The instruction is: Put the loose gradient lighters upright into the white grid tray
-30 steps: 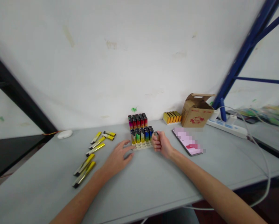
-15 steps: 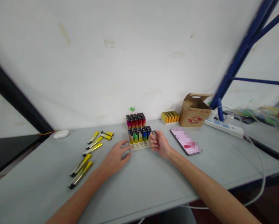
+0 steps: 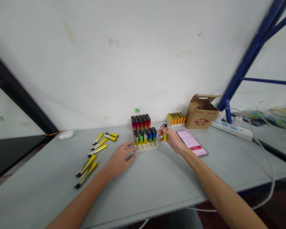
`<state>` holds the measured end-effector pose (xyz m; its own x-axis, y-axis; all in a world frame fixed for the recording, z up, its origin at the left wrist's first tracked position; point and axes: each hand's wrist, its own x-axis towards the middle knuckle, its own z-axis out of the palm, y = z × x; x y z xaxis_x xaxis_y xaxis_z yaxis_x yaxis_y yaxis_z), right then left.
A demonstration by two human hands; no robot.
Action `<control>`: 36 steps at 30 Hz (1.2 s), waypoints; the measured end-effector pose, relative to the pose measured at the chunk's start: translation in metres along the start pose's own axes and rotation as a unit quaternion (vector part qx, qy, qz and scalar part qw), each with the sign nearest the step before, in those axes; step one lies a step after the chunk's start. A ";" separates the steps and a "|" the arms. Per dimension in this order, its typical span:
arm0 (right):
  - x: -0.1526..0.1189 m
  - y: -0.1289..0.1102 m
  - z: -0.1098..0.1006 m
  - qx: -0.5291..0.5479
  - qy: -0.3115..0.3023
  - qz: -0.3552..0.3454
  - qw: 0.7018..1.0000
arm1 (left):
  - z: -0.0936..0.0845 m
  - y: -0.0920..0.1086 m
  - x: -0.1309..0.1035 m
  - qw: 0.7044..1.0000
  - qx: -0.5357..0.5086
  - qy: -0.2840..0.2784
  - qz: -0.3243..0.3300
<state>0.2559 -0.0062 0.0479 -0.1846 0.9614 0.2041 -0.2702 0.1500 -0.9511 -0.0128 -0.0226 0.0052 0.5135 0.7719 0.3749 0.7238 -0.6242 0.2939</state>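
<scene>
My right hand (image 3: 172,138) is closed around a yellow lighter (image 3: 165,133), held upright just right of a pale tray (image 3: 146,147). Rows of lighters with dark tops (image 3: 145,137) stand in that tray, in brown, green, yellow and blue; the front holes are bare. My left hand (image 3: 121,156) lies with fingers apart, its fingertips at the tray's front left corner, holding nothing. Behind stands another block of pink and red lighters (image 3: 141,122). Several yellow lighters (image 3: 97,150) lie loose on the table to the left.
A phone (image 3: 192,143) lies right of my right hand. At the back right are a tray of orange lighters (image 3: 176,119), an opened cardboard box (image 3: 201,116) and a white power strip (image 3: 232,129). A white oval case (image 3: 66,135) sits at the back left. A cable (image 3: 272,178) hangs at the right.
My right hand has moved right, away from the tray, and the lighter in it now shows its yellow body. My left hand stays at the tray's corner. The view has shifted slightly.
</scene>
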 end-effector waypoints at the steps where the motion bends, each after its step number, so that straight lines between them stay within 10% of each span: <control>1: -0.001 -0.001 0.000 -0.061 0.002 -0.035 0.997 | 0.000 0.000 0.000 1.000 0.003 -0.002 0.001; 6: -0.006 -0.005 -0.003 -0.253 -0.015 -0.159 0.954 | 0.002 0.000 0.002 1.000 0.003 -0.007 -0.001; 16: 0.002 0.011 -0.008 -0.246 0.044 -0.141 0.958 | -0.011 0.000 0.005 1.000 -0.025 -0.006 -0.017; 25: 0.005 0.026 -0.017 -0.316 0.029 -0.148 0.937 | -0.032 -0.035 0.004 0.972 0.069 0.090 -0.206; 36: 0.000 0.020 -0.018 -0.412 -0.008 -0.162 0.896 | -0.058 -0.068 -0.011 0.928 0.215 -0.048 -0.301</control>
<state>0.2672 0.0009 0.0250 -0.2385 0.8341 0.4974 0.4773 0.5467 -0.6880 -0.0943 0.0040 0.0321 -0.0204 0.9851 0.1710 0.9991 0.0137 0.0401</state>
